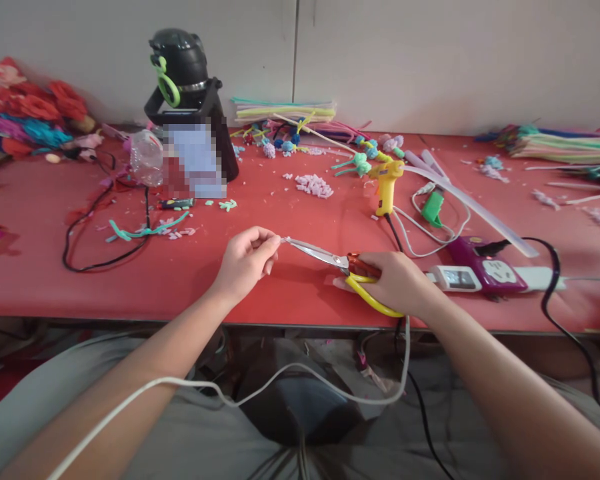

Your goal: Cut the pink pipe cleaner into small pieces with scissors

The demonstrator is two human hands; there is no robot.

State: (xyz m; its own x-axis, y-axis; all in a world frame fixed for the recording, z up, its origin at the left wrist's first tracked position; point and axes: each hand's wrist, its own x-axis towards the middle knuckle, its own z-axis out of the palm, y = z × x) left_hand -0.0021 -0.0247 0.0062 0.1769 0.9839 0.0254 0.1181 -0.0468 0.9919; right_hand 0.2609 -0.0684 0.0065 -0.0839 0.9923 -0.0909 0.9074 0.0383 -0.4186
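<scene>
Over the front middle of the red table, my left hand (250, 259) is closed in a pinch. A small pale piece (287, 239) shows at its fingertips; most of it is hidden, so its kind is unclear. My right hand (397, 283) grips a pair of scissors (320, 253) with one yellow and one orange-red handle. Their blades point left, nearly together, with the tips at the pale piece. Beyond the hands lies a pile of short pale-pink cut pieces (314, 187).
A yellow glue gun (387, 187) stands right of the pile. A purple power strip (490, 270) with cords lies right of my hand. Pipe cleaner bundles (565, 145), a black jug (180, 67) and paper flowers (35, 103) line the back. A white cable (280, 377) crosses my lap.
</scene>
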